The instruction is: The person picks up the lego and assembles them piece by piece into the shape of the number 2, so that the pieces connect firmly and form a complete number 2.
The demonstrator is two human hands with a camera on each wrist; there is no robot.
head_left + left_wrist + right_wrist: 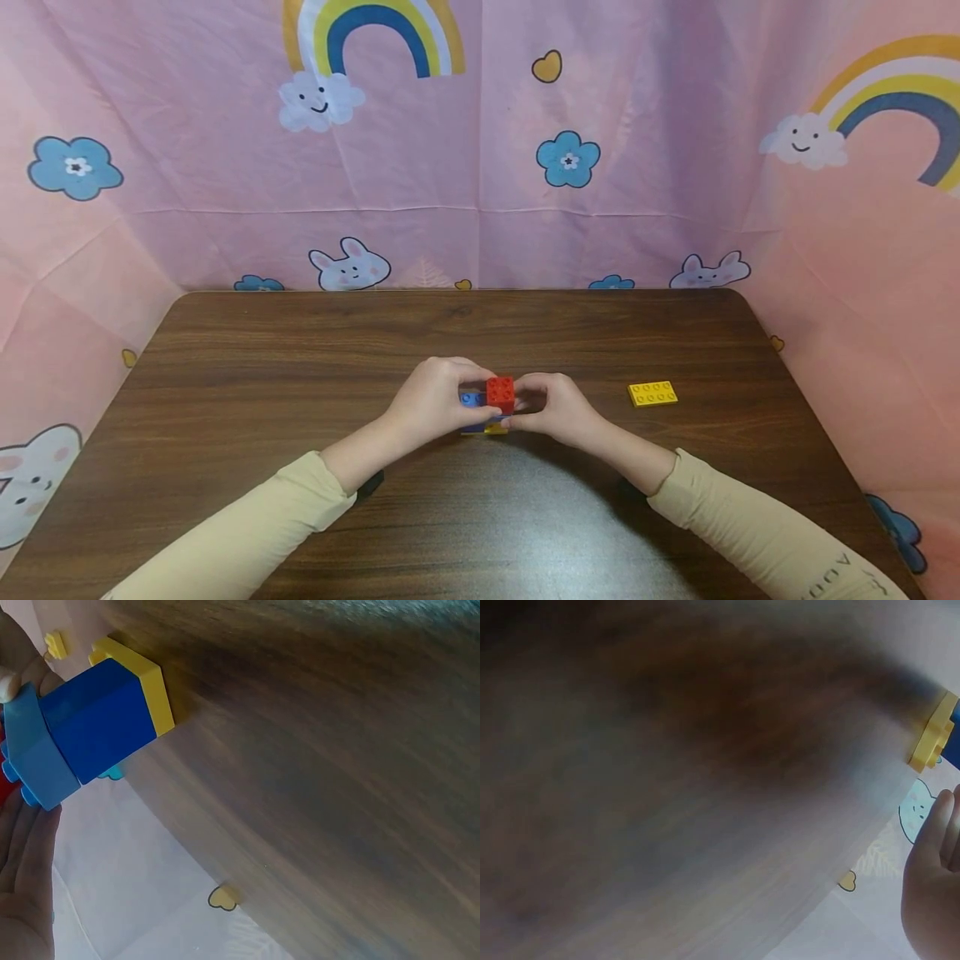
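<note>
A small brick stack stands between the hands: a yellow plate (156, 701) lowest, a dark blue brick (101, 720), a lighter blue brick (41, 750), and a red brick (500, 394) on top at the right. My left hand (435, 400) pinches the red brick, thumb in front and fingers behind. From the right, my right hand (558, 408) holds the stack just under the red brick, its thumb at the front. Some fingertips are hidden behind the bricks. At the right edge of the right wrist view, only the stack's yellow plate and some blue show.
Another yellow plate (652, 394) with studs lies to the right on the brown wooden table (300, 350). A pink patterned cloth (480, 167) hangs behind the table and along its sides.
</note>
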